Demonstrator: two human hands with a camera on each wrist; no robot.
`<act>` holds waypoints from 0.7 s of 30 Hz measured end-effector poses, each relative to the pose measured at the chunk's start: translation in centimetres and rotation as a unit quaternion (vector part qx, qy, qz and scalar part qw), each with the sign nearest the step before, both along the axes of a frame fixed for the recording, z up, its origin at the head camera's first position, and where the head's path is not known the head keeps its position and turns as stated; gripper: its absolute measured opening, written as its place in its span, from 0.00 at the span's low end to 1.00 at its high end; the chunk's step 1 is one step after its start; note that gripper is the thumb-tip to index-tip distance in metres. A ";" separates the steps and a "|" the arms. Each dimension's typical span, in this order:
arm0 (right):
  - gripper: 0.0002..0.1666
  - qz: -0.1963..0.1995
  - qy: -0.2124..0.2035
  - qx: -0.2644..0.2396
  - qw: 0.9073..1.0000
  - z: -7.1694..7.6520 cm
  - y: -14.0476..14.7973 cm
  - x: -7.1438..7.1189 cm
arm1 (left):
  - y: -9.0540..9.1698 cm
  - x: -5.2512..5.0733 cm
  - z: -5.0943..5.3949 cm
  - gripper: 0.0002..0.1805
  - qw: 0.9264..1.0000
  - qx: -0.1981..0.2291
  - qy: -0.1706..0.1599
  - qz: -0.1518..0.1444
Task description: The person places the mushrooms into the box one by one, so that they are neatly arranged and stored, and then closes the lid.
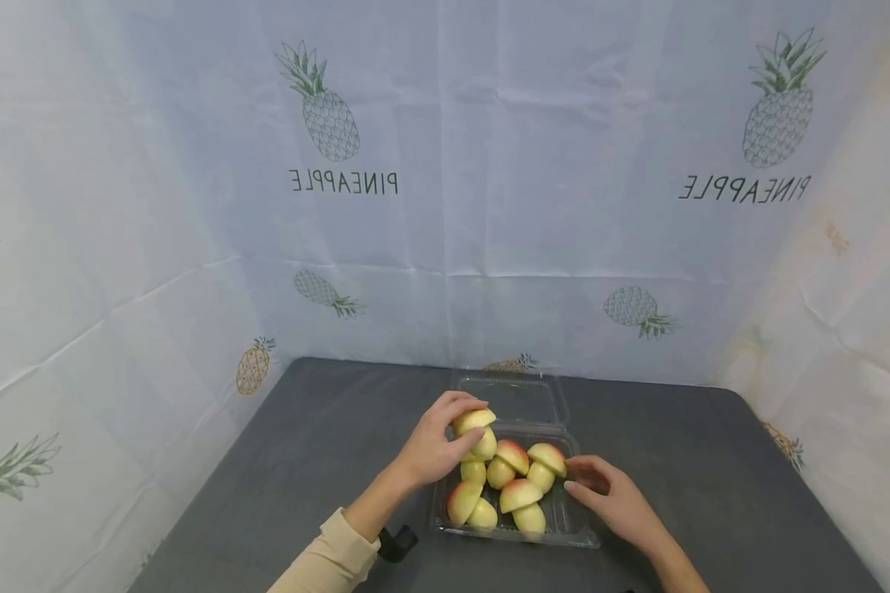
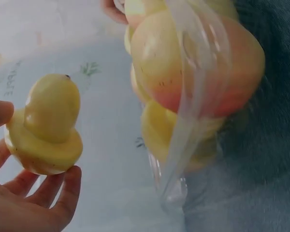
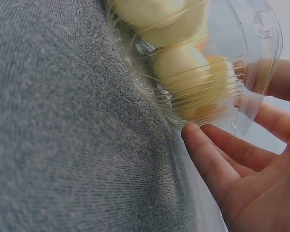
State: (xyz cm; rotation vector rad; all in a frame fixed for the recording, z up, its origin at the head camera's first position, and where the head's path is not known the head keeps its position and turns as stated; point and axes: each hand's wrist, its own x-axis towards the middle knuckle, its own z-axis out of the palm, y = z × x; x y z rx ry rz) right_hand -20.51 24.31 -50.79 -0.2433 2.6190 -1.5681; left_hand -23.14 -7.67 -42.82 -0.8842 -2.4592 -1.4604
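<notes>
Over the far left corner of the box (image 1: pixel 576 517), left hand (image 1: pixel 432 445) grips a mushroom (image 2: pixel 52 113) by its cap, the sound hold; likely light, firm, slippery. Right hand (image 1: pixel 621 501), fingers loose, touches the box.

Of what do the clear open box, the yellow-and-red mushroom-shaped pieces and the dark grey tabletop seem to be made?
Clear open box: probably thin, glossy plastic; contents show through and ridges catch light.
Yellow-and-red mushroom-shaped pieces: satin; smooth highlights suggest plastic or foam, unclear which.
Dark grey tabletop: seemingly matte cloth; fine, woven grain.
</notes>
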 end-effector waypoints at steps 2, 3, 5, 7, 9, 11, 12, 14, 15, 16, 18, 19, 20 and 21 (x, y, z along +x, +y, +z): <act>0.25 0.001 -0.002 -0.002 1.000 0.0 0.0 0.0 | 0.4 0.2 -0.1 0.18 1.000 0.001 -0.003 -0.007; 0.25 0.001 -0.003 -0.003 1.000 0.0 0.0 0.0 | 0.6 0.2 -0.2 0.18 1.000 0.002 -0.003 -0.011; 0.25 0.003 -0.004 -0.005 1.000 -0.1 0.0 0.0 | 1.0 0.3 -0.2 0.17 1.000 0.004 -0.006 -0.019; 0.25 0.005 -0.004 -0.008 1.000 -0.1 0.1 0.0 | 1.4 0.4 -0.2 0.18 1.000 0.008 -0.012 -0.024; 0.25 0.006 -0.003 -0.010 1.000 -0.1 0.1 -0.1 | 1.7 0.6 -0.2 0.18 0.999 0.010 -0.014 -0.029; 0.25 0.008 0.000 -0.012 1.000 -0.2 0.2 -0.1 | 2.0 0.7 -0.2 0.18 0.999 0.011 -0.015 -0.032; 0.25 0.009 0.001 -0.012 1.000 -0.2 0.2 -0.1 | 2.2 0.8 -0.2 0.19 0.999 0.012 -0.017 -0.034; 0.26 0.009 0.003 -0.013 1.000 -0.2 0.2 -0.2 | 2.5 0.9 -0.1 0.19 0.999 0.012 -0.020 -0.035; 0.26 0.008 0.004 -0.012 1.000 -0.2 0.2 -0.2 | 2.6 1.0 -0.1 0.19 0.999 0.011 -0.021 -0.036; 0.26 0.007 0.005 -0.012 1.000 -0.2 0.2 -0.2 | 2.8 1.0 -0.1 0.19 0.999 0.010 -0.023 -0.036; 0.27 0.004 0.005 -0.014 1.000 -0.2 0.2 -0.2 | 3.1 1.1 -0.1 0.19 0.999 0.013 -0.032 -0.039; 0.28 0.004 0.005 -0.016 1.000 -0.1 0.2 -0.1 | 3.2 1.2 -0.1 0.19 0.998 0.014 -0.036 -0.041; 0.29 0.004 0.004 -0.018 1.000 -0.1 0.2 -0.2 | 3.3 1.3 -0.1 0.19 0.998 0.017 -0.041 -0.042; 0.29 0.005 0.002 -0.021 1.000 -0.1 0.2 -0.2 | 3.4 1.3 -0.1 0.19 0.998 0.020 -0.046 -0.044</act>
